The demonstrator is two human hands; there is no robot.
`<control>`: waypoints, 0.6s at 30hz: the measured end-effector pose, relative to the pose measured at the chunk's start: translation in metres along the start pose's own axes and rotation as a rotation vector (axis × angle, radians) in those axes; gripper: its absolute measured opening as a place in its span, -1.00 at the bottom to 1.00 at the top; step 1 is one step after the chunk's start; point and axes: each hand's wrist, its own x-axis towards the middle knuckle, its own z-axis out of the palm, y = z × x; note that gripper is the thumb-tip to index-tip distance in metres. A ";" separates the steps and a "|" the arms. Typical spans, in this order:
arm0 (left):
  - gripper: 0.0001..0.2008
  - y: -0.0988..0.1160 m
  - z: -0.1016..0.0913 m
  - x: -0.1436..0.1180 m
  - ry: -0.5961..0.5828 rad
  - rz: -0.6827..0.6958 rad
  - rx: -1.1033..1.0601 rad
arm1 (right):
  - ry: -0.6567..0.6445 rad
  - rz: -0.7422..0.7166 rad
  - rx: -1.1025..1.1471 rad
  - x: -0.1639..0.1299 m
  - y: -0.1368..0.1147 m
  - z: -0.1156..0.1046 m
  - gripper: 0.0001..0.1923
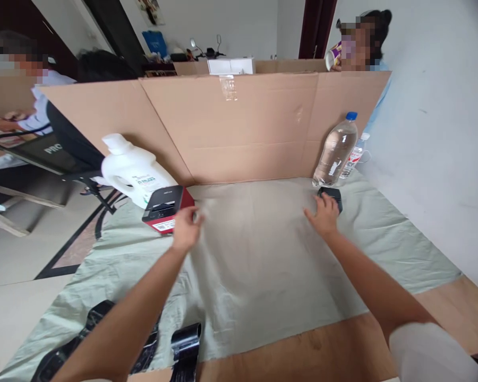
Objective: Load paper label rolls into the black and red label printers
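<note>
We see our left hand (186,228) loosely curled at the near edge of a red and black label printer (166,209), its fingertips pinching the pale cloth (258,254) that covers the wooden table (442,307); the hand is slightly blurred, so we cannot tell how firm the pinch is. Our right hand (322,216) lies flat and spread on the cloth, fingertips touching a small black device (331,195) at the far right. Just beyond that device stands a clear plastic bottle (336,151) with a blue cap, upright, nearly full of clear liquid, and a smaller bottle (356,154) stands beside it. A white detergent jug (133,170), capped, stands at the far left behind the printer; its contents are hidden. A cardboard screen (231,127) stands along the far edge. Black plastic bags (185,345) lie near us.
</note>
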 end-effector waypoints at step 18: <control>-0.41 0.106 0.043 -0.172 -0.629 0.385 -0.106 | -0.297 -0.340 0.027 -0.122 -0.067 0.004 -0.27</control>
